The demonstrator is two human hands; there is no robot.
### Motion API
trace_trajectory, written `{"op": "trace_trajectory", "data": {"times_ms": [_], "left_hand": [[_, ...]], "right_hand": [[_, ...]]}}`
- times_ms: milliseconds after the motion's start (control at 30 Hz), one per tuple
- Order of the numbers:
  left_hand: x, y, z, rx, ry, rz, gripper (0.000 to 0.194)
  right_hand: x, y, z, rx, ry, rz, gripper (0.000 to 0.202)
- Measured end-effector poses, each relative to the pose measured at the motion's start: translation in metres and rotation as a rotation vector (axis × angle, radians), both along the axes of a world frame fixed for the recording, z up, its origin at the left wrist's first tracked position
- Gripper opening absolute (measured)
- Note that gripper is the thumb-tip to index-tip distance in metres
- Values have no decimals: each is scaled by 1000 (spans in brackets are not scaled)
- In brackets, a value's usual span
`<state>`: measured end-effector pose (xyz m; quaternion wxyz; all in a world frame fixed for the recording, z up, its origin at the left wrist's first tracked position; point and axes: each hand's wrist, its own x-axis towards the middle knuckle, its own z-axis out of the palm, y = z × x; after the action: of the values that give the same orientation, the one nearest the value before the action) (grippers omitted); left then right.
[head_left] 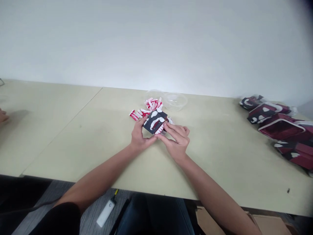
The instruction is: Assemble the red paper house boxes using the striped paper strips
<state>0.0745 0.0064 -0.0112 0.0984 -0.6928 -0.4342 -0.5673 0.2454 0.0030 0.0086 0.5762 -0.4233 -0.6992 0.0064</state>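
Note:
My left hand [139, 135] is wrapped round the left side of a small dark box [149, 124] with white cloud-like patches and a maroon part. At the box's right end, a red-and-white striped packet [160, 129] shows at the opening. My right hand [177, 140] is closed there, thumb and fingers on either side of the striped packet. How deep the packet sits inside the box is hidden. Just behind the box lies a loose pile of similar red-and-white packets [153, 103], some reaching out to the left.
Clear round plastic containers [175, 101] stand behind the pile, near the wall. Several dark and maroon patterned boxes [281, 127] lie at the right of the table [97, 130]. Another person's hand [3, 116] shows at the left edge. Below are a white power strip [106, 212] and cardboard [207, 222].

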Motion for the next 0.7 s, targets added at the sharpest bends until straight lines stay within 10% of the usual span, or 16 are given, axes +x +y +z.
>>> {"op": "trace_trajectory", "data": {"times_ms": [700], "left_hand": [[15, -13, 5, -387, -136, 13, 68]], "right_hand": [[2, 12, -8, -265, 84, 129, 33]]}}
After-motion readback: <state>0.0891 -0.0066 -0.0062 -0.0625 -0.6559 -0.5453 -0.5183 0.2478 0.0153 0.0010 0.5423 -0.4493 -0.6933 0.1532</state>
